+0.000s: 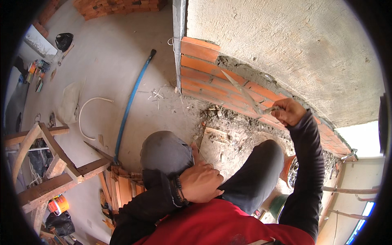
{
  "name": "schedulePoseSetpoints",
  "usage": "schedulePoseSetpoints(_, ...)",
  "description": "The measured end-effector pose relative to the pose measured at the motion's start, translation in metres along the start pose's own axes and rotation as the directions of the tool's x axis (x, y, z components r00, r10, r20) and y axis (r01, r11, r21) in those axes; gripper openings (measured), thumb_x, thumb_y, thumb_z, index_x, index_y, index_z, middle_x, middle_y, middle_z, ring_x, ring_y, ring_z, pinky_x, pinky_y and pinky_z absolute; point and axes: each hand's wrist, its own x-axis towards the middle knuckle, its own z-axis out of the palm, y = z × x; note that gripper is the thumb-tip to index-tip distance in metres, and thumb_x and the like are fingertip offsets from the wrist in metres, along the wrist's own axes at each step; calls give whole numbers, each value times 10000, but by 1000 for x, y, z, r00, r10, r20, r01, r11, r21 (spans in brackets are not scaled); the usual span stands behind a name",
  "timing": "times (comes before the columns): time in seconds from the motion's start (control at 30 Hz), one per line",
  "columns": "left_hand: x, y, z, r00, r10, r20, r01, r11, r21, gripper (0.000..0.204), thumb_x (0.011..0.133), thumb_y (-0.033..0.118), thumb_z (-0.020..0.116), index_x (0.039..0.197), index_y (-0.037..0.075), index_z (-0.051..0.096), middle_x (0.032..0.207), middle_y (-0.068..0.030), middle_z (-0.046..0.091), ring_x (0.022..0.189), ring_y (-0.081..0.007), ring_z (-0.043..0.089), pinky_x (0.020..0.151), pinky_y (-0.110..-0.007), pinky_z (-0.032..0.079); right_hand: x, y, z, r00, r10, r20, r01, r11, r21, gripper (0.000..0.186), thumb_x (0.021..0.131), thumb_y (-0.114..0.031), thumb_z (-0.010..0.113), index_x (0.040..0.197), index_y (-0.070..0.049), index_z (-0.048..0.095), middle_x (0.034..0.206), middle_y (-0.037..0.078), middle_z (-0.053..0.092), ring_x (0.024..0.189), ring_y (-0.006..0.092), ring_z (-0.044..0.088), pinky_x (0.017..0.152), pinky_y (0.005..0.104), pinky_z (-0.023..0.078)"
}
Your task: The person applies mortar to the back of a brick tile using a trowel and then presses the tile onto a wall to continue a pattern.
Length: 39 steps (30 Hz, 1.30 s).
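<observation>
My right hand (292, 109) grips the handle of a pointed trowel (245, 92), whose blade angles up-left across a low red brick wall (204, 87) with mortar along its upper edge. A taut string runs along the wall, beneath the rough plastered surface (281, 32). My left hand (199, 183) is beside my bent left knee (163, 151), fingers curled downward; what they hold, if anything, is hidden, though a thin strand shows near them. Below the wall, a dusty board (216, 149) and mortar debris (216, 113) lie between my legs.
A blue hose (132, 96) and white tube (96, 98) lie on the concrete floor (110, 49). A wooden frame (49, 179) stands at left, near stacked bricks (124, 183) and an orange bucket (59, 204). More bricks (114, 8) are piled at the back. Tools (38, 71) lie far left.
</observation>
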Motion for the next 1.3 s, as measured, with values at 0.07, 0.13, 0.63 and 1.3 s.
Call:
schedulePoseSetpoints(0.07,-4,-3,0,1000,8,-18,-8,1000,-11,349,866,357,654,951,18,664,971,-167,675,1031,-337,616,950,-426,445,-10,3,18,993,5,-120,-17,995,-97,232,902,-192,645,971,29,651,635,18,542,585,107,531,545,304,424)
schedulePoseSetpoints(0.13,-4,-3,1,1000,10,-6,-11,1000,-27,351,865,358,655,954,18,665,972,-167,675,1038,-337,615,954,-425,442,-18,-3,33,969,-61,-240,12,980,-198,241,903,-193,632,944,45,629,650,72,557,615,168,559,578,336,431)
schedulePoseSetpoints(0.63,-5,0,-4,994,107,-11,-107,993,-54,355,876,360,639,977,20,652,997,-161,663,1056,-331,601,970,-425,423,26,-59,36,914,-283,-291,-5,709,-706,311,925,-254,567,829,41,593,732,251,606,717,439,600,675,503,458)
schedulePoseSetpoints(1.3,-3,-1,-4,989,146,-17,-147,988,-45,357,878,369,635,955,20,648,953,-153,650,1034,-321,599,959,-423,428,-3,23,141,823,-63,-564,-5,993,-117,257,923,-224,624,1049,-3,587,663,186,628,641,368,651,591,436,490)
